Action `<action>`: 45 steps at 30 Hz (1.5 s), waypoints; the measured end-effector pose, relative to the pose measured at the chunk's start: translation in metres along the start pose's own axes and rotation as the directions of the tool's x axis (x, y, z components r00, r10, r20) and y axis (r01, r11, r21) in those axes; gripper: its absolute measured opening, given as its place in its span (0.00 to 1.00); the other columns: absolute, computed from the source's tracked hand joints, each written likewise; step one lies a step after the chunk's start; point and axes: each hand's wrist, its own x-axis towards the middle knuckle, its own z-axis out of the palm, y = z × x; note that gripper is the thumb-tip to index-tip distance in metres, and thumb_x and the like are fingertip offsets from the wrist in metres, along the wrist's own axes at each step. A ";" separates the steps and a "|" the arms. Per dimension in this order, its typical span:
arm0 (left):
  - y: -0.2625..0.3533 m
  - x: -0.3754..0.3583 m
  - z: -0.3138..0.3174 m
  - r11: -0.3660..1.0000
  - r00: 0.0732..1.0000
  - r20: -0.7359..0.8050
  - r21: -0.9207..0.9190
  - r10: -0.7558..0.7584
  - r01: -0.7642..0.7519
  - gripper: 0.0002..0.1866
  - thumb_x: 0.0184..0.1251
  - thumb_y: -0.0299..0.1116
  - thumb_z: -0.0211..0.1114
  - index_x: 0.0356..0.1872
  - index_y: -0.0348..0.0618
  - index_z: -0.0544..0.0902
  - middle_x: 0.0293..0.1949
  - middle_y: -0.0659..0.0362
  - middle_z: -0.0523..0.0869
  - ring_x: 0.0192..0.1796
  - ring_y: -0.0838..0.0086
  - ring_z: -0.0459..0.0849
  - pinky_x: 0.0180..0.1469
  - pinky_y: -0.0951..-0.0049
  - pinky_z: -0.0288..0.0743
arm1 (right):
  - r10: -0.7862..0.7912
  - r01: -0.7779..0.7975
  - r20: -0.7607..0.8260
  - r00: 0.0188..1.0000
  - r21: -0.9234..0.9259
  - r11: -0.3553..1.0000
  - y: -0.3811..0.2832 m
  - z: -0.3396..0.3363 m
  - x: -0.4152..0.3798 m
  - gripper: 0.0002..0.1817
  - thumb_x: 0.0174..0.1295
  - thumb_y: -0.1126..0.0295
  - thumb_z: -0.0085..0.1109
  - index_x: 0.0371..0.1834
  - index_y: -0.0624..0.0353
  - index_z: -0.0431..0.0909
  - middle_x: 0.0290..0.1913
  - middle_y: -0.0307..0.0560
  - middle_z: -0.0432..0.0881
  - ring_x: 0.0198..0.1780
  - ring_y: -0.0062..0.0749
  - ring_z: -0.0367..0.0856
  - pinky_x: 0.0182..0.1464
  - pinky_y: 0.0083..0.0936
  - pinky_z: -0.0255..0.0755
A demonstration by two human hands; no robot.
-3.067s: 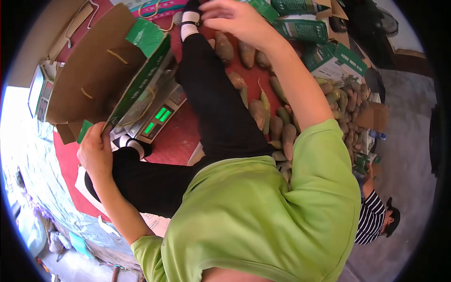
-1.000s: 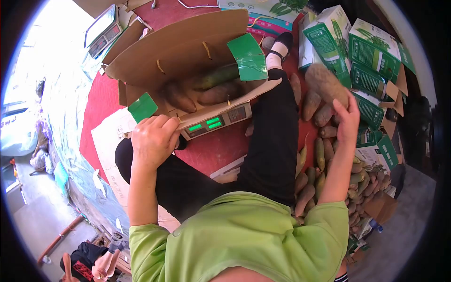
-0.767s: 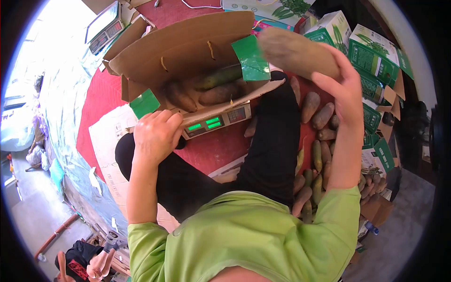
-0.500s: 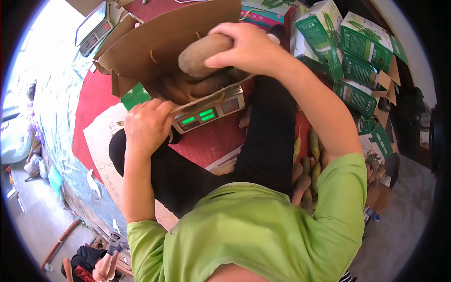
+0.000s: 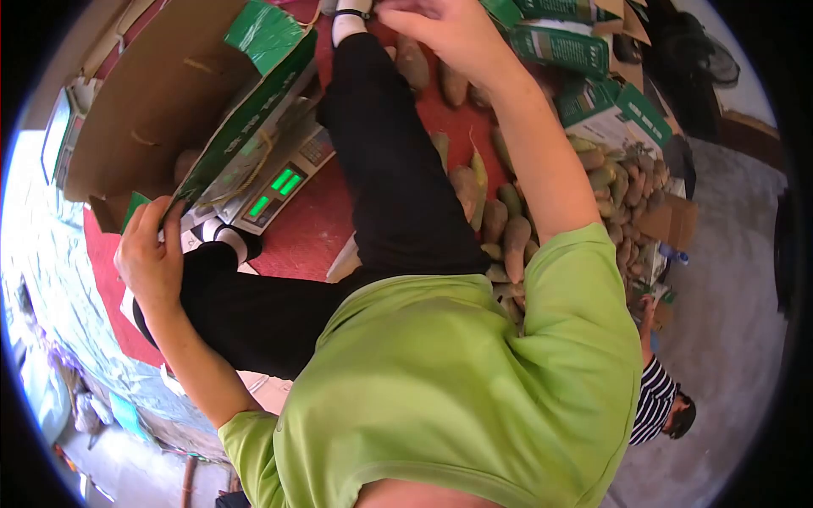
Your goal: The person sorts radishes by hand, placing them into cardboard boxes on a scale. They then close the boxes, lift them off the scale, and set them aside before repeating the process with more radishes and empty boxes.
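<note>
My left hand (image 5: 152, 258) is closed on the near edge of an open cardboard box (image 5: 144, 102), brown inside with green printed flaps. The box sits on a digital scale (image 5: 275, 195) with lit green figures. A little of a brownish tuber shows inside; the raised side hides most of the contents. At the top edge of the view, my right hand (image 5: 449, 34) is partly cut off. Its thumb stretches out apart from the fingers, and no object shows in it. Just below it, oblong brownish tubers (image 5: 412, 63) lie on the red cloth (image 5: 313, 229).
A heap of tubers (image 5: 618, 190) lies at the right, with more beside my leg. Green-and-white boxes (image 5: 559, 51) are stacked at the upper right. A second scale (image 5: 63, 135) stands at the left. Another person in a striped top (image 5: 652, 398) is at the lower right.
The large tuber is out of my right hand, which is now beyond the box toward the loose tubers. My view has turned right, and my left hand still grips the box edge.
</note>
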 end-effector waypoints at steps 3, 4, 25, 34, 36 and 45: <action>0.000 0.001 0.003 1.000 1.000 -0.017 -0.025 0.008 -0.009 0.06 0.59 0.33 0.65 0.35 0.44 0.82 0.31 0.57 0.83 0.32 0.62 0.82 0.32 0.69 0.73 | 0.173 -0.202 -0.184 0.967 -0.147 0.968 0.072 -0.046 -0.060 0.19 0.59 0.68 0.61 0.53 0.63 0.75 0.43 0.40 0.81 0.41 0.22 0.78 0.41 0.20 0.73; 0.000 0.001 0.003 0.999 0.999 -0.039 -0.031 0.013 -0.015 0.06 0.60 0.33 0.65 0.35 0.44 0.82 0.32 0.57 0.83 0.32 0.63 0.82 0.33 0.69 0.73 | 0.266 -0.304 -0.234 0.935 -0.140 0.942 0.100 -0.059 -0.086 0.19 0.59 0.68 0.61 0.53 0.62 0.76 0.43 0.40 0.82 0.40 0.21 0.78 0.41 0.20 0.73; -0.033 -0.003 0.007 0.996 0.961 -0.269 -0.080 -0.060 0.040 0.15 0.74 0.37 0.52 0.38 0.38 0.84 0.33 0.58 0.85 0.35 0.75 0.83 0.39 0.76 0.77 | 0.583 -0.828 -0.604 0.544 -0.500 0.254 0.218 -0.048 -0.406 0.13 0.47 0.70 0.65 0.39 0.56 0.80 0.40 0.51 0.81 0.49 0.49 0.76 0.53 0.39 0.70; -0.033 -0.007 0.005 0.992 0.941 -0.318 -0.076 -0.118 0.098 0.15 0.74 0.35 0.50 0.38 0.38 0.84 0.32 0.59 0.85 0.34 0.75 0.82 0.38 0.76 0.77 | 0.416 -0.955 -0.878 0.238 -0.290 -0.065 0.212 -0.139 -0.379 0.33 0.49 0.66 0.67 0.62 0.47 0.66 0.60 0.50 0.68 0.58 0.51 0.69 0.57 0.41 0.69; -0.034 -0.008 0.004 0.991 0.935 -0.326 -0.061 -0.136 0.123 0.15 0.74 0.35 0.50 0.37 0.38 0.84 0.32 0.59 0.85 0.33 0.75 0.82 0.38 0.75 0.77 | 0.449 -0.976 -0.879 0.159 -0.208 -0.063 0.207 -0.153 -0.366 0.41 0.46 0.62 0.70 0.66 0.48 0.60 0.66 0.51 0.63 0.62 0.52 0.67 0.62 0.40 0.66; -0.039 -0.009 0.006 0.966 0.906 -0.348 -0.179 -0.240 0.187 0.14 0.73 0.33 0.52 0.37 0.36 0.84 0.30 0.57 0.84 0.32 0.76 0.82 0.37 0.77 0.78 | 0.674 -0.972 -0.705 0.220 -0.103 0.210 0.304 -0.204 -0.411 0.49 0.39 0.59 0.75 0.68 0.52 0.61 0.66 0.55 0.64 0.67 0.50 0.63 0.65 0.39 0.62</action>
